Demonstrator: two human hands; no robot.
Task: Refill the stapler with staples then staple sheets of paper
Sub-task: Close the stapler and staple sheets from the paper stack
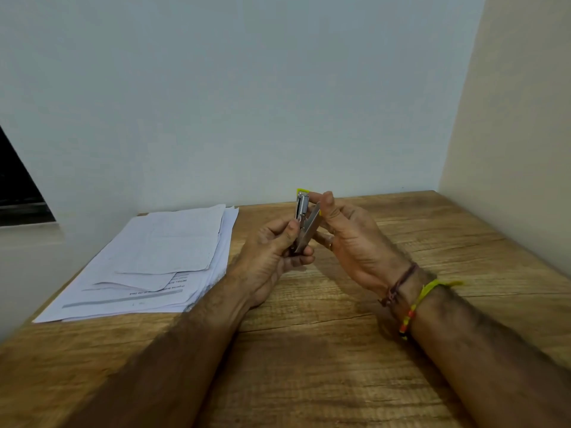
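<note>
Metal glints at the centre of the frame, where I see the stapler (304, 225) held up off the surface (324, 350) between both hands. It stands nearly upright and is hinged open: one silver arm points straight up, the other leans away to the right, so the two make a narrow V. My left hand (272, 257) has its grip on the lower end, thumb pressed on the near side and fingers curled under it. My right hand (349, 239) is raised just beside it, thumb and fingertip meeting at the top of the upright arm in a light pinch, the other fingers loosely bent behind the leaning arm. I cannot tell whether any staples sit in the channel. A small yellow bit (302, 191) peeps out behind the stapler's top, against the wall; what it is I cannot make out.

Left of centre lies a loose stack of papers (160, 257), white sheets fanned unevenly, some print showing near the bottom edge. It sits apart from the hands. On the right wrist are a brown cord (398, 284) and a yellow beaded band (417, 301).
</note>
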